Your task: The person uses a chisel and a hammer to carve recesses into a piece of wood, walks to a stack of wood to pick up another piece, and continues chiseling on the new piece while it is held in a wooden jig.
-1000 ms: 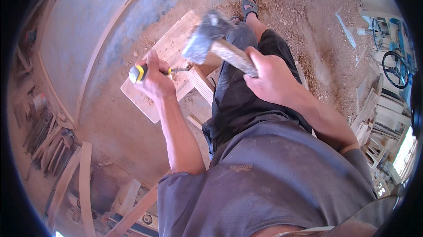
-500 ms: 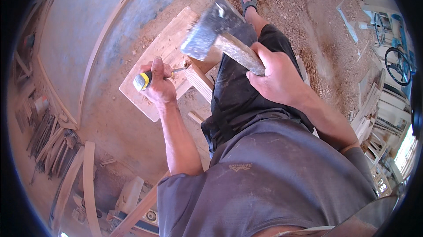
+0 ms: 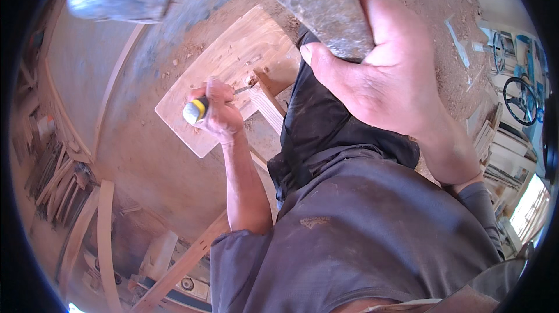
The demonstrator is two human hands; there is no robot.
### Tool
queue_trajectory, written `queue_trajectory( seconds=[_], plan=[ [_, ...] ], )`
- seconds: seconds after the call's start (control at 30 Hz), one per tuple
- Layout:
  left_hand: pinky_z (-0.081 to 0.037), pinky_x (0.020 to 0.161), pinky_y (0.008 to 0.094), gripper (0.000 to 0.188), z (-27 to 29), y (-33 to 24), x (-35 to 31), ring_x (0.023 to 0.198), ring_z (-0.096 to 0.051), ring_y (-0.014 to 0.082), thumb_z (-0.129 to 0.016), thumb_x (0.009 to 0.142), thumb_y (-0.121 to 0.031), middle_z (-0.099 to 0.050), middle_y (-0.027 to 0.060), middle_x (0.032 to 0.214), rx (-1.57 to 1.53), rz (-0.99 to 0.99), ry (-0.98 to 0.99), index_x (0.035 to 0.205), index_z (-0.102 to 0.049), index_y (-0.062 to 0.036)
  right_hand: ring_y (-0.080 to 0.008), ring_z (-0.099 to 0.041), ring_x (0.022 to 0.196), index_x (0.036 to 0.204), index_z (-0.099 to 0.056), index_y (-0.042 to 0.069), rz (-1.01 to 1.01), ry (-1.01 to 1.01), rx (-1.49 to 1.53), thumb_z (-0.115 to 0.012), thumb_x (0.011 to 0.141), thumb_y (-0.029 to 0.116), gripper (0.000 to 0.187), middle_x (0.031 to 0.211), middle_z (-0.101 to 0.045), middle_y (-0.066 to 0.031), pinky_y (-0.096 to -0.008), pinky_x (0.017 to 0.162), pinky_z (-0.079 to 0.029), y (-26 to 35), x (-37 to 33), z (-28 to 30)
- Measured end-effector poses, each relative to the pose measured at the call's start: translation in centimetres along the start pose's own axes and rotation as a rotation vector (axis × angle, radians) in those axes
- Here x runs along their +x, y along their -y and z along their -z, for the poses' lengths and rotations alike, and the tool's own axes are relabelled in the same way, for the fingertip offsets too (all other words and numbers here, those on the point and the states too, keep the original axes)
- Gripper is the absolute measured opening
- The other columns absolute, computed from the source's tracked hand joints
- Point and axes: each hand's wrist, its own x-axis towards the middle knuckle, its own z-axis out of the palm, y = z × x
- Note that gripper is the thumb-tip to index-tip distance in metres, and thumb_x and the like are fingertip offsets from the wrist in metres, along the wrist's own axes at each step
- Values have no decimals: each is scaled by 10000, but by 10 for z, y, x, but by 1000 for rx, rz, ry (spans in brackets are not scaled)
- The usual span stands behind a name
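Inside the left hand, wrapped tight, is a yellow-and-black-handled metal chisel. Inside the right hand, squeezing, is a wood-handled, grey-headed hammer.

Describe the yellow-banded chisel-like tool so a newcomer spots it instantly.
Find the flat, pale wooden board left of the black trousers. Over it, the bare left hand grips the chisel-like tool, its slim metal blade pointing toward a squared wooden bar. Its grey-capped, yellow-banded handle sets it apart from the thick grey-brown handle in the bare right hand.
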Motion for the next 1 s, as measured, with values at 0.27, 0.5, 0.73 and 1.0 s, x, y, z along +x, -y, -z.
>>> queue_trajectory(
  seconds=[0.27, 0.5, 0.73, 1.0],
  plan=[
    [-456, 538, 288, 154, 6, -8, 2, 568, -556, 142, -661, 823, 59, -609, 78, 658, -5, 147, 74, 724, -582, -28, -182, -681, 856, 1195, -592, -32, -148, 267, -46, -729, 824, -1, 396, 930, -680, -123, -304, 769, -526, 0, -22, -11],
    [-435, 543, 261, 179, -15, -17, 6, 577, -543, 96, -740, 876, -21, -601, 25, 662, 293, 108, 211, 745, -619, -28, -284, -709, 733, 1206, -569, -34, 70, 190, -75, -731, 825, 13, 416, 826, -672, -156, -333, 702, -542, 25, -8, -1],
    [-496, 697, 315, 204, 1, 4, 8, 830, -596, 129, -820, 827, -116, -672, 44, 946, 535, -106, 494, 890, -647, -29, -336, -676, 607, 1033, -497, 57, 122, 601, -594, -662, 818, 29, 273, 680, -642, -119, -485, 759, -528, -3, -15, -17],
    [-460, 484, 295, 188, -1, -5, 20, 477, -542, 147, -686, 835, -3, -565, 41, 578, 20, 60, -146, 707, -578, -89, -449, -669, 745, 1096, -540, 15, -292, 435, -356, -654, 800, 70, 322, 754, -668, -221, -542, 717, -516, -60, -85, -11]
  ],
)
